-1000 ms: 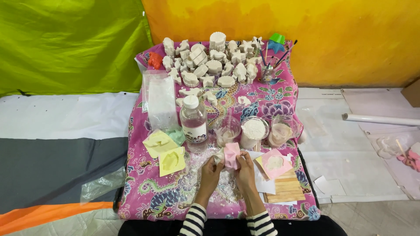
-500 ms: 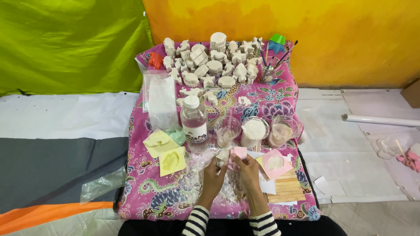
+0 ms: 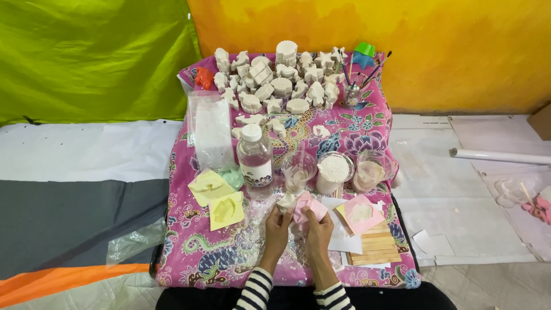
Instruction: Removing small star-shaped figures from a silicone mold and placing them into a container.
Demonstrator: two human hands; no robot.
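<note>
Pink cloth [image 3: 189, 252], hands (both) [image 3: 276, 221] [image 3: 317, 225] gripping pink mould [image 3: 307, 208]

Your hands sit low in the middle of the frame, and just above them a row blocks you: a clear plastic bottle with a white cap [image 3: 255, 161], a clear cup with pale liquid [image 3: 298, 171], a cup of white powder [image 3: 334, 172] and a third clear cup [image 3: 370, 170]. To the lower right lie a pink square mould [image 3: 361, 212] and a stack of wooden sticks [image 3: 376, 248]; to the left, two yellow moulds [image 3: 217, 200]. Open pink patterned cloth [image 3: 206, 252] shows at lower left. White plaster figures [image 3: 275, 83] crowd the top of the frame.
</note>
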